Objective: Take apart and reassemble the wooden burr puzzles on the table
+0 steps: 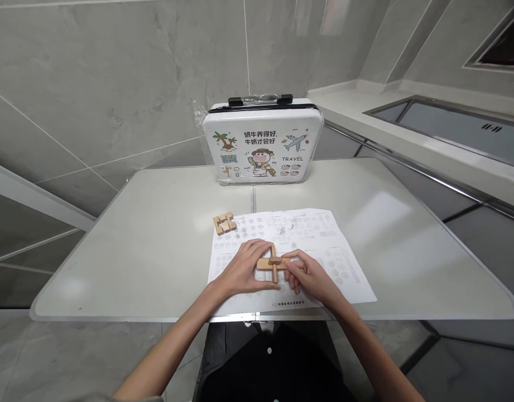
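Note:
A small cross of light wooden puzzle pieces (264, 263) sits between my hands above the printed sheet (349, 285). It has a flat bar lying crosswise, a round rod (274, 274) running away from me, and a darker small block (275, 260) at the crossing. My left hand (246, 268) spans the rod, fingertips at its far end and thumb at its near end. My right hand (304, 273) pinches the bar's right end with thumb and index finger, the other fingers curled below. Several notched wooden pieces (225, 223) lie grouped at the sheet's far left corner.
The white folding table (126, 251) has a seam down its middle. A white cartoon-printed case (263, 148) in clear plastic stands at the back, near the tiled wall. To the right runs a counter (344, 103) with an inset sink.

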`<move>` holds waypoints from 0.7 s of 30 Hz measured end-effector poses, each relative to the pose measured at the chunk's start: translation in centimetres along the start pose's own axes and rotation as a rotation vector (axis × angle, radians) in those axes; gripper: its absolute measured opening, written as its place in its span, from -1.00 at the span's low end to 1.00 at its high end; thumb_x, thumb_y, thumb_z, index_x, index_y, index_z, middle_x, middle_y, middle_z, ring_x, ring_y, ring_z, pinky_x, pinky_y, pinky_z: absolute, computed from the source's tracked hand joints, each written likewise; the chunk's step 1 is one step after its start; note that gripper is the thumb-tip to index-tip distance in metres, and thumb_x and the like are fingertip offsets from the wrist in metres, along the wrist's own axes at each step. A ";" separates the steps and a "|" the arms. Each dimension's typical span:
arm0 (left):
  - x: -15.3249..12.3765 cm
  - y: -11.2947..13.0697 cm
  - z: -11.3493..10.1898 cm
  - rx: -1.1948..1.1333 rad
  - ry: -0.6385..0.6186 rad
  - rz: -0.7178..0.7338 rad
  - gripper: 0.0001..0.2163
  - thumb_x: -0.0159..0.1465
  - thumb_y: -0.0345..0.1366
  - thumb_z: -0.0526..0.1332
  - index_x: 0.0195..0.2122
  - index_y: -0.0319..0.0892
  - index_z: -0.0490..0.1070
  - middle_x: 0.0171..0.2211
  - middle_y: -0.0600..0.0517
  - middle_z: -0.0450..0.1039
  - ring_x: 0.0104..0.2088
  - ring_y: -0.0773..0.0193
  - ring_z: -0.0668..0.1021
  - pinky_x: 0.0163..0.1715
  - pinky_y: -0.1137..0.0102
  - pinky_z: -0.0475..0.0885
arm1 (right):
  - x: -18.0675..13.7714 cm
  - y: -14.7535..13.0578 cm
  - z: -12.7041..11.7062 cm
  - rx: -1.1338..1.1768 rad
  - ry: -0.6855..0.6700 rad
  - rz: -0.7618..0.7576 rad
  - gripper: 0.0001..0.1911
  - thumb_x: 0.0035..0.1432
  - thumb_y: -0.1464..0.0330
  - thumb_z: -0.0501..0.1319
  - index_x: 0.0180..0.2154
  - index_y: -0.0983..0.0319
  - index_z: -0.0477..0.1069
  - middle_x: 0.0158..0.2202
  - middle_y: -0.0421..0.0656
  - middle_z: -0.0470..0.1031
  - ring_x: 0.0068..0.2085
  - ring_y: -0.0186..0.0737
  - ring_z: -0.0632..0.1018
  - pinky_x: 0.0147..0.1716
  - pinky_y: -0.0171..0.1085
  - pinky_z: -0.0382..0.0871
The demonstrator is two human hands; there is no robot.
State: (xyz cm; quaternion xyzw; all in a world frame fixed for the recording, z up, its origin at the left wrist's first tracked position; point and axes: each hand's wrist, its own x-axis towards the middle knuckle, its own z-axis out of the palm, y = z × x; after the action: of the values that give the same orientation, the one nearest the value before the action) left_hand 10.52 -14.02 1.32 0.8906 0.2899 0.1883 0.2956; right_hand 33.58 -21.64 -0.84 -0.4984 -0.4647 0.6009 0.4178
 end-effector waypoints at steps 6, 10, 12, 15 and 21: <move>0.6 0.5 0.4 -0.026 -0.023 0.009 -0.15 0.11 0.18 0.52 0.36 -0.02 0.34 0.21 -0.18 0.46 0.24 -0.17 0.44 0.22 0.01 0.37 | -0.1 0.4 0.6 0.039 -0.017 -0.011 -0.52 0.35 -0.10 0.25 -0.05 0.16 0.32 -0.48 -0.28 0.53 -0.59 -0.29 0.49 -0.61 -0.31 0.36; 1.0 1.0 0.2 0.048 -0.078 -0.016 -0.08 0.10 0.22 0.50 0.41 -0.03 0.30 0.09 -0.17 0.52 0.06 -0.13 0.54 0.06 0.07 0.44 | -0.2 0.3 0.8 0.032 -0.019 -0.028 -0.52 0.35 -0.12 0.23 -0.05 0.15 0.31 -0.48 -0.28 0.54 -0.58 -0.27 0.49 -0.59 -0.30 0.37; 0.7 1.1 0.1 0.023 -0.085 -0.048 -0.15 0.20 0.21 0.43 0.43 -0.03 0.27 0.05 -0.16 0.54 0.01 -0.10 0.56 0.02 0.12 0.45 | -0.1 0.5 0.8 0.038 -0.011 -0.033 -0.51 0.35 -0.12 0.22 -0.03 0.15 0.30 -0.47 -0.27 0.54 -0.57 -0.27 0.49 -0.58 -0.29 0.37; 0.2 1.3 0.0 -0.066 -0.049 -0.081 -0.55 0.47 0.08 0.20 0.24 -0.05 0.47 -0.04 -0.12 0.59 -0.06 0.00 0.59 0.01 0.18 0.44 | 0.1 0.8 0.9 0.064 0.024 -0.034 -0.48 0.35 -0.13 0.22 -0.01 0.16 0.27 -0.47 -0.26 0.53 -0.57 -0.26 0.49 -0.58 -0.29 0.36; -0.1 1.4 -0.3 -0.234 0.098 -0.216 -0.63 0.56 -0.05 0.05 -0.20 -0.16 0.53 -0.29 -0.03 0.56 -0.30 0.17 0.53 -0.23 0.33 0.39 | 0.0 -0.4 1.4 0.017 0.052 -0.018 -0.35 0.29 -0.12 0.27 0.16 0.14 0.19 -0.25 -0.18 0.53 -0.46 -0.24 0.55 -0.52 -0.24 0.44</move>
State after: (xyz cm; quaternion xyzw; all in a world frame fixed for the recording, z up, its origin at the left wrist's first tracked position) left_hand 10.86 -14.84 2.43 0.8035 0.3743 0.2310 0.4012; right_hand 32.22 -21.71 -0.36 -0.5061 -0.4528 0.5880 0.4393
